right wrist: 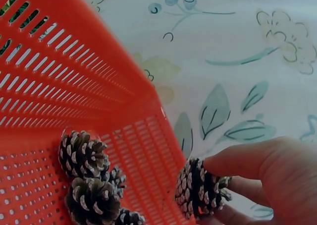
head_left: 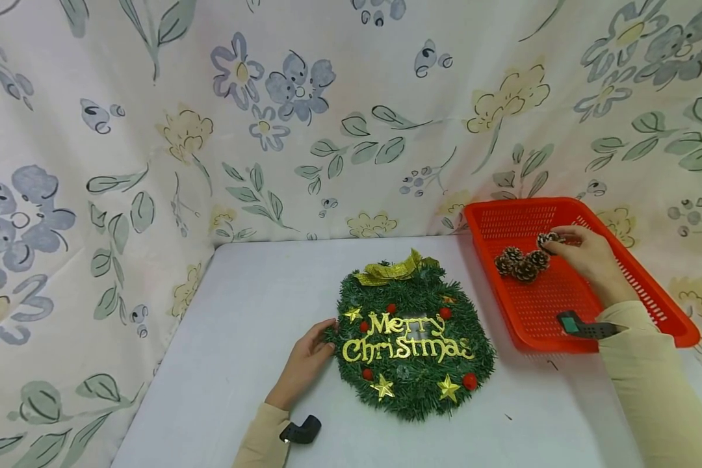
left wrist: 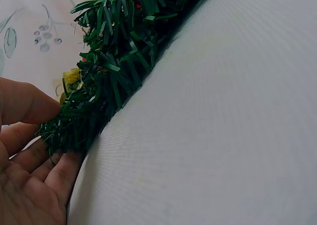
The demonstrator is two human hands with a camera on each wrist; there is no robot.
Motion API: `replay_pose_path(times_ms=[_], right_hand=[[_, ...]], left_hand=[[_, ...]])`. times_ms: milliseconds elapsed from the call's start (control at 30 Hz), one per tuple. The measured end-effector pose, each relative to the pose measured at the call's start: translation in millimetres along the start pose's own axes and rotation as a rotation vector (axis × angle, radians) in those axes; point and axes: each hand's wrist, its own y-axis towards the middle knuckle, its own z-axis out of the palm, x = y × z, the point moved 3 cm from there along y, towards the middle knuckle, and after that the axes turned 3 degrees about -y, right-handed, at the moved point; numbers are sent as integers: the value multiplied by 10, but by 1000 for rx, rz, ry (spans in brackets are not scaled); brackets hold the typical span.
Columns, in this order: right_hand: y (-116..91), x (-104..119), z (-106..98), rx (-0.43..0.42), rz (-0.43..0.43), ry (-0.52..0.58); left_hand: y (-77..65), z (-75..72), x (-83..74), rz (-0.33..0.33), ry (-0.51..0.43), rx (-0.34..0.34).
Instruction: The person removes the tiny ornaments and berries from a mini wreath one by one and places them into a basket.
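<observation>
A green tinsel wreath (head_left: 409,403) with gold "Merry Christmas" lettering, gold stars, red balls and a gold bow lies on the white table. My left hand (head_left: 305,364) holds its left edge; in the left wrist view the thumb (left wrist: 29,103) is on top of the tinsel and the fingers are beneath. Over the red basket (head_left: 538,325), my right hand (head_left: 591,260) pinches a pinecone (right wrist: 195,188) with pale-tipped scales between thumb and fingers. Several similar pinecones (head_left: 525,270) sit together on the basket floor, left of the held one.
The perforated basket stands at the table's right, its rim raised around the pinecones. Behind the white table (head_left: 257,292) hangs a floral curtain (head_left: 327,130). Small dark scraps (head_left: 507,416) lie on the tabletop between the wreath and my right sleeve.
</observation>
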Motion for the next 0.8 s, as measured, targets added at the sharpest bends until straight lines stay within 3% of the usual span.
replay_pose_path(times_ms=[800], right_hand=[[-2,-72,29,72,38,-16]], left_hand=[[0,3,-9,3,0,-3]])
